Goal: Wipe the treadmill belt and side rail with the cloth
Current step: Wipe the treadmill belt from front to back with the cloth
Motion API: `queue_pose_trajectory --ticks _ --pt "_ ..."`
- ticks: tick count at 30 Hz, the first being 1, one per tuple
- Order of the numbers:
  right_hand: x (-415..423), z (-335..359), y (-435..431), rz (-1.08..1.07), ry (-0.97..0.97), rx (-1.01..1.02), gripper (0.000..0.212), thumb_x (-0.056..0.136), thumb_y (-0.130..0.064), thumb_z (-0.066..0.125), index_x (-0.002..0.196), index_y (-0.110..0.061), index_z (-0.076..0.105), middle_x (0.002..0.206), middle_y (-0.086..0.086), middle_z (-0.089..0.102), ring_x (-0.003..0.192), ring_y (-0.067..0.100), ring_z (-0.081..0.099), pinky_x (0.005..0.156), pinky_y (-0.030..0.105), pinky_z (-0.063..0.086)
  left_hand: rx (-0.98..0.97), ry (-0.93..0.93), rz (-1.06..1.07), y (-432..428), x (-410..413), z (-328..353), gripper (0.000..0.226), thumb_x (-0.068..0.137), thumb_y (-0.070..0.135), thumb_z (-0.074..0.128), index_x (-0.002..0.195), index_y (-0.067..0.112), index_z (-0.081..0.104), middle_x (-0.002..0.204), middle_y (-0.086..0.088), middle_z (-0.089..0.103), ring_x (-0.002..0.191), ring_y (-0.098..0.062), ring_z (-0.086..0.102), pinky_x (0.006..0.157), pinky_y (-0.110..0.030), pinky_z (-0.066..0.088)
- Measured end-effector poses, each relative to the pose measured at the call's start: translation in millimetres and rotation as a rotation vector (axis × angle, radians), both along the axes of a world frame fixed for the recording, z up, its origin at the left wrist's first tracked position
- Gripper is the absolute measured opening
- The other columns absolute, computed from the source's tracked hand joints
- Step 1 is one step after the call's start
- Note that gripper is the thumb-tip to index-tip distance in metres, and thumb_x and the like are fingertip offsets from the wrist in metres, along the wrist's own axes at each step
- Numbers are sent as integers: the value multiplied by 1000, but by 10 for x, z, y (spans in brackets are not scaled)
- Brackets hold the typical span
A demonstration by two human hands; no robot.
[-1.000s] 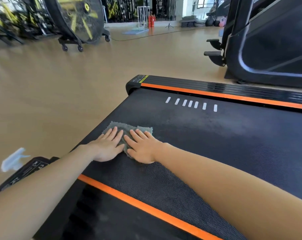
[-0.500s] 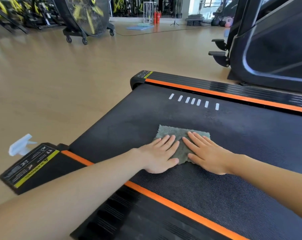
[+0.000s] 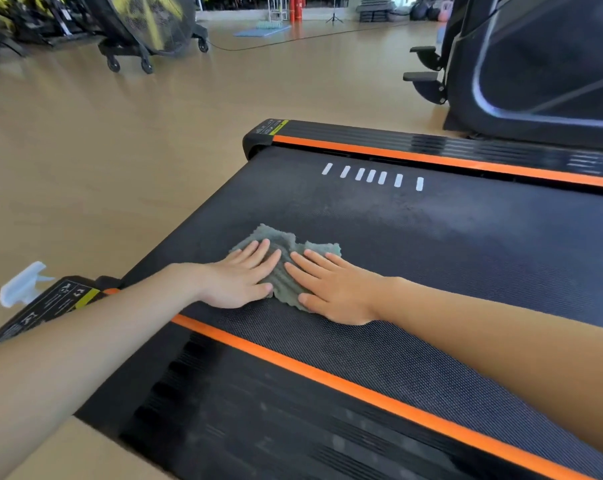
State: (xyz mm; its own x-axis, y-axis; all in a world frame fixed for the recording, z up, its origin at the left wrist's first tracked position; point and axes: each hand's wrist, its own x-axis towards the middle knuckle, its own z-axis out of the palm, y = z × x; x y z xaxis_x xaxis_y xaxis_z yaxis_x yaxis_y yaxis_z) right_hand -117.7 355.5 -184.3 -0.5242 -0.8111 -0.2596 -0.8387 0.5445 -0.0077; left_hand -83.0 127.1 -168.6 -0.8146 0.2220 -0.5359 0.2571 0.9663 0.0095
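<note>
A crumpled grey cloth (image 3: 286, 271) lies on the black treadmill belt (image 3: 431, 244), near its rear end. My left hand (image 3: 241, 277) presses flat on the cloth's left part, fingers straight. My right hand (image 3: 331, 285) presses flat on its right part, fingers spread and straight. The two hands lie side by side with the cloth bunched between them. The near side rail (image 3: 293, 410) is black with an orange stripe and runs under my forearms. The far side rail (image 3: 449, 150) has the same orange stripe.
A white spray bottle (image 3: 21, 284) stands on the wooden floor left of the treadmill's corner. A large black exercise machine (image 3: 535, 71) stands beyond the far rail. A wheeled fan (image 3: 147, 26) and gym gear sit at the back left.
Both hands slid the cloth right along the belt, then back left toward the belt's end. The cloth has bunched up more between the hands.
</note>
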Motion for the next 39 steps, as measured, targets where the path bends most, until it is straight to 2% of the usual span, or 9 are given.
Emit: queue_pose_trajectory --ticks 7,12,15,20,25,29,31,34,39 --pt "546 192 1299 -41 -30 185 65 103 -57 4 146 -31 -37 154 -7 -44 137 4 -44 120 34 -19 86 21 -460 926 357 -67 61 106 44 14 154 34 -23 158 -1 -38 144 -21 -38 120 -41 -18" --pt "778 278 1568 -109 -113 311 69 100 -62 3 138 -34 -46 146 -8 -54 132 5 -51 117 34 -25 115 -31 -601 1218 377 -34 56 108 41 14 156 37 -13 162 2 -31 147 -19 -33 122 -42 -15" --pt "653 250 1349 -118 -89 266 73 100 -64 7 143 -29 -40 150 -2 -48 137 11 -45 118 34 -22 84 7 -563 1030 242 -19 57 107 42 14 156 37 -15 162 2 -30 148 -17 -30 123 -40 -11" --pt "119 53 676 -110 -16 105 75 99 -63 8 154 -23 -23 162 5 -27 149 20 -26 124 44 -5 -54 105 -282 442 -7 8 59 107 42 12 155 32 -20 163 -5 -28 149 -23 -28 123 -43 -9" --pt "-274 49 38 -117 -21 60 69 103 -55 12 158 -20 -11 166 4 -15 152 22 -15 124 43 -4 -145 171 -96 34 -106 49 58 106 43 9 155 32 -19 164 4 -24 147 -23 -31 122 -48 -13" --pt "15 47 237 -45 -15 40 68 103 -53 10 157 -18 -15 165 4 -19 151 21 -19 124 44 -3 -87 208 -168 275 137 77 63 107 40 15 158 12 -9 165 -3 -21 149 -19 -27 124 -43 -7" --pt "301 64 551 11 -15 49 67 104 -53 10 155 -20 -20 163 1 -25 148 17 -27 124 41 -8 34 177 -258 478 372 92 65 107 35 25 159 9 -3 165 -4 -18 151 -16 -19 124 -37 -4" --pt "629 173 983 61 -60 109 65 105 -53 10 151 -28 -28 158 -6 -36 142 7 -38 120 36 -18 265 76 -311 662 637 129 60 106 33 35 160 21 12 164 10 -13 150 -1 -13 119 -16 -6" --pt "558 212 1003 65 -148 114 60 105 -54 6 151 -33 -27 156 -12 -38 139 3 -41 117 29 -22 302 131 -288 605 615 20 54 107 42 27 159 35 12 165 16 -8 149 4 -11 124 -26 8"
